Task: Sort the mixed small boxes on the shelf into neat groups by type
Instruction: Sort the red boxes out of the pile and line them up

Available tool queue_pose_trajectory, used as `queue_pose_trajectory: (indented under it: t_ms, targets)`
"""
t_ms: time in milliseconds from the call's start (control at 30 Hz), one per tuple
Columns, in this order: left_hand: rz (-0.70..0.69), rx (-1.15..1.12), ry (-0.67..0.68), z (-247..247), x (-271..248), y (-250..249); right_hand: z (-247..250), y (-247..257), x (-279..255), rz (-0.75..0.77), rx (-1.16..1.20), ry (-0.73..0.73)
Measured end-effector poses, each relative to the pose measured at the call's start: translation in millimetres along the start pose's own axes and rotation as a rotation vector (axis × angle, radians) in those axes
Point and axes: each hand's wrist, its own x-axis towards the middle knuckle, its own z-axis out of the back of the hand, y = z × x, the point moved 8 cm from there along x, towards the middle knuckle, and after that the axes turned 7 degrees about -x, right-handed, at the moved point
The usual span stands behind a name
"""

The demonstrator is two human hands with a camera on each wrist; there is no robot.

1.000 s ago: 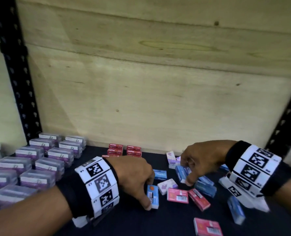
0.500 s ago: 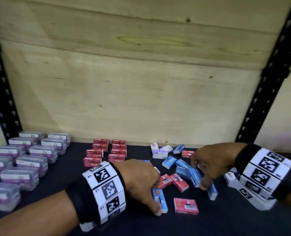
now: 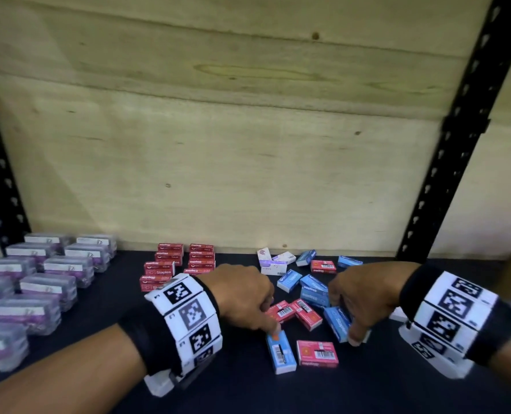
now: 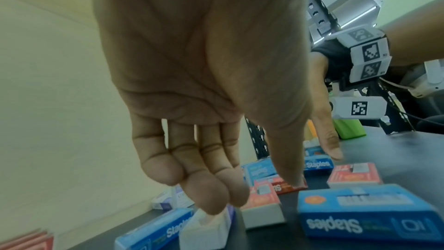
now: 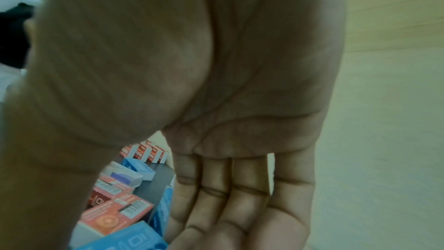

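Loose blue, red and white small boxes lie mixed on the dark shelf (image 3: 397, 389). My left hand (image 3: 248, 297) hovers palm down over them, its thumb tip on the near end of a blue staples box (image 3: 279, 351). In the left wrist view its fingers (image 4: 209, 193) hang straight, their tips touching a white box (image 4: 204, 229). My right hand (image 3: 358, 300) reaches over the blue boxes with its thumb against a tilted blue box (image 3: 336, 322). Its fingers (image 5: 228, 206) are straight in the right wrist view and hold nothing.
Grouped red staples boxes (image 3: 185, 261) stand in stacks at the back centre. Rows of clear purple-labelled cases (image 3: 54, 270) fill the left. White boxes (image 3: 273, 264) sit behind the pile. A loose red box (image 3: 317, 352) lies nearest me. The black upright (image 3: 457, 130) bounds the right.
My view has swung to the right. Both hands stay over the mixed pile; the left thumb has drawn back to the far end of the blue box.
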Motion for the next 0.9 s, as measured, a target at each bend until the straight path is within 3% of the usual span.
queue_pose_trajectory:
  t_ms: [467,633,900]
  targets:
    - [0.059,0.055,0.018,-4,16,2,0,1,1,-0.002,0.038,-0.008]
    - [0.051,0.046,0.038,-4,19,-2,18,0,2,0.023,0.113,-0.131]
    - [0.022,-0.003,0.043,-5,21,1,17,30,20,0.056,-0.009,-0.146]
